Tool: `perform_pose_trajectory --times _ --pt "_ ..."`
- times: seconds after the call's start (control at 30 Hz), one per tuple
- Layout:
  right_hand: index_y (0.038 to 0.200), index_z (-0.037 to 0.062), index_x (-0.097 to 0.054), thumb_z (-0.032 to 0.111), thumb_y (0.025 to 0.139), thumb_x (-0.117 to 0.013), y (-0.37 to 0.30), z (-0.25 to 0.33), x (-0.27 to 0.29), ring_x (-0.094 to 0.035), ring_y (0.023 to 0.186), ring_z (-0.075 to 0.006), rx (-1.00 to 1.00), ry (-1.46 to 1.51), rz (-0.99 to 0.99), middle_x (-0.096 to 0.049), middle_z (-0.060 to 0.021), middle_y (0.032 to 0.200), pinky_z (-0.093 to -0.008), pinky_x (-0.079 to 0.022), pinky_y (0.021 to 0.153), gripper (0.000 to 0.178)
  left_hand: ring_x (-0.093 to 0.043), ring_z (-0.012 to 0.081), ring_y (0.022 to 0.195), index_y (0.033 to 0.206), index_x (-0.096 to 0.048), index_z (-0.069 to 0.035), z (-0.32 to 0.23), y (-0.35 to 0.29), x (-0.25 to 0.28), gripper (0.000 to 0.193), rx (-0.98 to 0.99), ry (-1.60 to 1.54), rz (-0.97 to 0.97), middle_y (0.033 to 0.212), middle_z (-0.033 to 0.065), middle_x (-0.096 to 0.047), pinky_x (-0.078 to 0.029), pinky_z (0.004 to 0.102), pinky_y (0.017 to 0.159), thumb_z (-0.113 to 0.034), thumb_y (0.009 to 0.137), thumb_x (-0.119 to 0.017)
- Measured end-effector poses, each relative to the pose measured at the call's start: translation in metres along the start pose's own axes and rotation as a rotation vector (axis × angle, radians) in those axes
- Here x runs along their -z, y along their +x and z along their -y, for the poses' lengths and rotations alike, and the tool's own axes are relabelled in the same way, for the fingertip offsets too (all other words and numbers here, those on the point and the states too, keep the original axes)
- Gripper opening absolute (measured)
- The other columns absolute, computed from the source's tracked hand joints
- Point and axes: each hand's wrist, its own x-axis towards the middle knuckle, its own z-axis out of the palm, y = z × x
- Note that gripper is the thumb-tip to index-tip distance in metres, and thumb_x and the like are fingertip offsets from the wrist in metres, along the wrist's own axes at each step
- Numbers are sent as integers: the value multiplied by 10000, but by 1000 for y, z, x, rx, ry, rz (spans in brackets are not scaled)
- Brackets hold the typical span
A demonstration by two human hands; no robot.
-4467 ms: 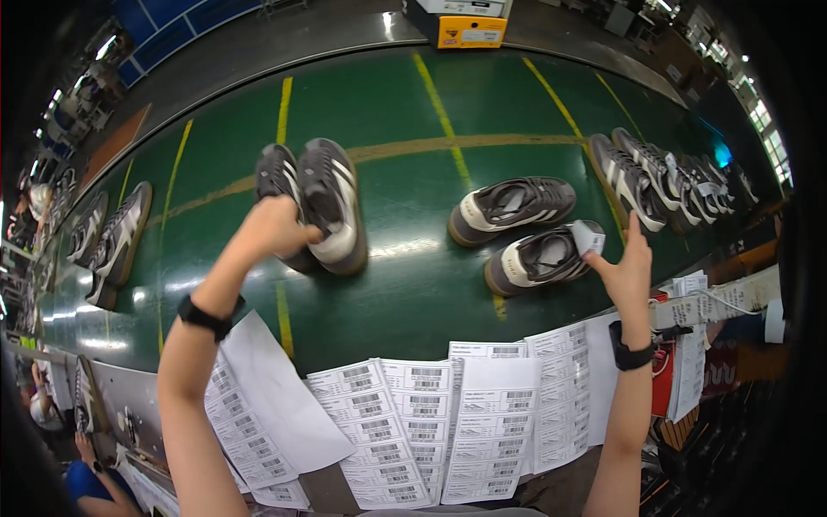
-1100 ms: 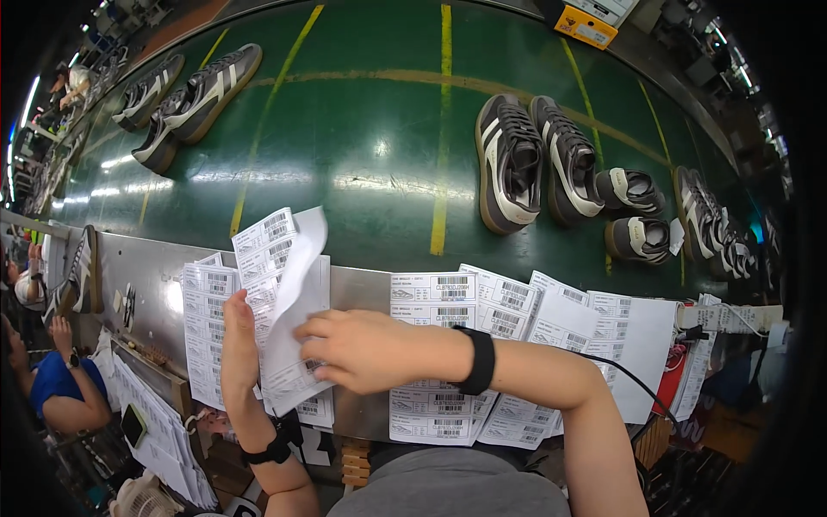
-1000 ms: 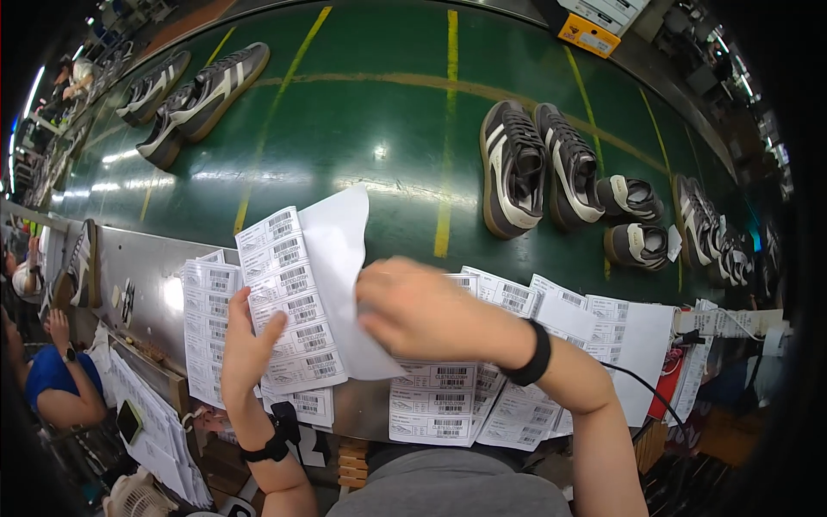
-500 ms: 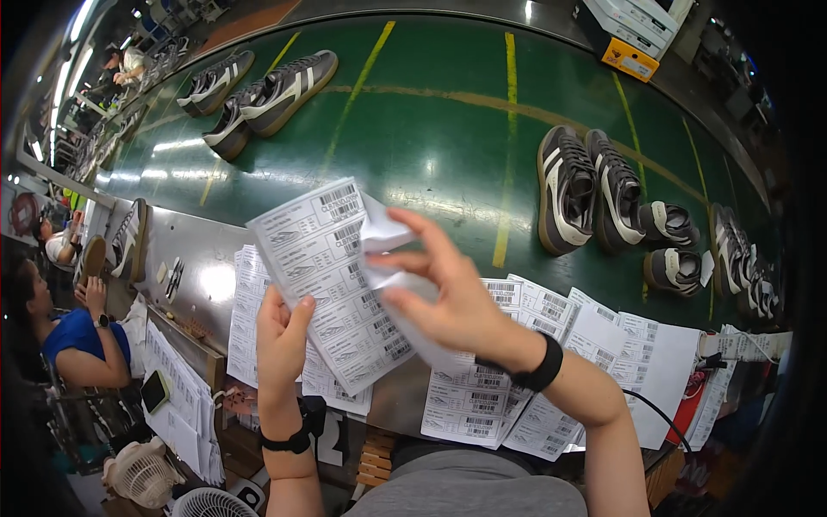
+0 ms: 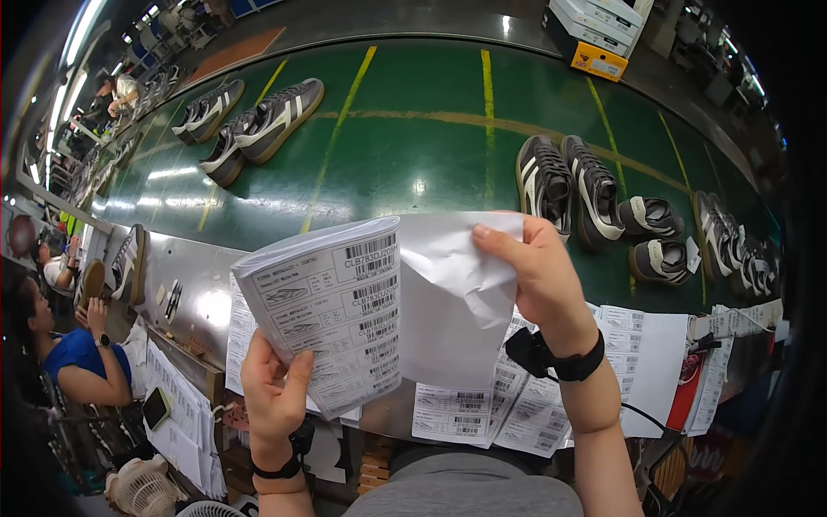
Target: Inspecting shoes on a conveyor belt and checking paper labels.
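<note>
My left hand [image 5: 277, 392] is closed on the lower left edge of a folded stack of label sheets [image 5: 336, 323], printed with barcodes and small shoe drawings. My right hand [image 5: 543, 267] pinches the upper right corner of a blank, creased white sheet [image 5: 452, 302]. This sheet spreads out beside the stack's right edge; where the two meet, I cannot tell whether they are joined. Under the raised papers, more label sheets [image 5: 452, 414] lie along the near edge of the bench. Black bands sit on both my wrists.
Grey and white shoes [image 5: 544, 185] stand on the green belt [image 5: 413, 164], others [image 5: 280, 121] at the far left. Shoe boxes [image 5: 599, 39] are stacked beyond it. On the left sits a person in blue [image 5: 82, 358], near papers with a phone [image 5: 157, 408] and a fan [image 5: 146, 489].
My right hand has swung right and drawn the blank sheet out from the stack, spreading it open. The stack in my left hand has moved down and turned more upright.
</note>
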Motion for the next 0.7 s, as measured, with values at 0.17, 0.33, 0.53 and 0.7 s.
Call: perform_pose_trajectory --times 0.17,0.33,0.53,0.7 --pt "1379 -91 -461 287 1033 -503 -41 21 -26 -535 1283 -273 5 217 337 -526 -235 1389 -372 -432 1067 514 -619 169 1019 1289 -440 73 -3 10 -24 383 -104 146 2 1163 138 -626 -488 282 887 -13 941 -575" --pt "1526 -63 -151 454 1044 -393 -37 -7 -57 -126 1497 -345 332 -817 619 -157 -296 1580 -384 -147 1200 746 -653 186 968 1343 -340 54 4 21 -62 487 -38 -180 -12 1146 170 -629 -529 279 825 -8 937 -602" --pt "1518 -7 -274 407 1015 -484 -44 -12 -25 -391 1397 -307 217 -531 535 -377 -224 1517 -404 -328 1135 684 -674 177 942 1338 -347 45 -1 45 -60 448 87 -203 127 1067 181 -667 -568 256 714 -14 952 -567" --pt "1282 -55 -564 164 936 -662 -66 15 -6 -651 999 -270 537 -1088 -153 -659 -208 1145 -353 -515 883 422 -675 156 943 1372 -384 86 -14 70 -50 459 -123 -395 57 1090 182 -669 -538 239 776 -17 946 -520"
